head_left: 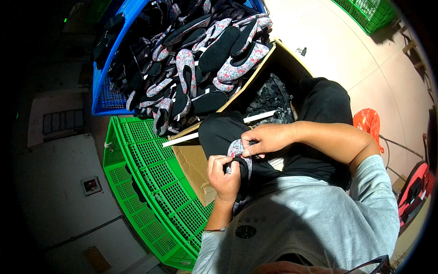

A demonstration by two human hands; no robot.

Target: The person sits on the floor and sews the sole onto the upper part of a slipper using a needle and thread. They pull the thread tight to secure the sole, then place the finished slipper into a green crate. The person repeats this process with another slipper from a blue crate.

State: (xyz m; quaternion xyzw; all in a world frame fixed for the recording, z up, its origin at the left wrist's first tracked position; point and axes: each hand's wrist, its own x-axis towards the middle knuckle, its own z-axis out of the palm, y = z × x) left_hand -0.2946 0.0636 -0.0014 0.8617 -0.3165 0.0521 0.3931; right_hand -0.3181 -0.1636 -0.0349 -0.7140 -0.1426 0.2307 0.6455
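A cloth slipper (pixel 236 147) with a pale, red-flecked floral upper lies over my lap, partly covered by my hands. My left hand (pixel 224 177) is closed on its edge, thumb and fingers pinched together. From the other side my right hand (pixel 263 139) pinches the same slipper close to the left fingertips. Any small thing between the fingertips is too fine to make out. Just beyond my knee stands an open cardboard box (pixel 194 171) with dark scraps (pixel 270 98) inside. A white rod (pixel 180 139) appears to cross the box, part of it hidden behind my leg.
Many similar floral and black slippers (pixel 219 50) fill a blue crate (pixel 101 86) at the far left. Nearer on the left is a green plastic crate (pixel 146 169). Another green crate (pixel 365 13) stands far right, and a red plastic bag (pixel 366 122) sits right of my knee.
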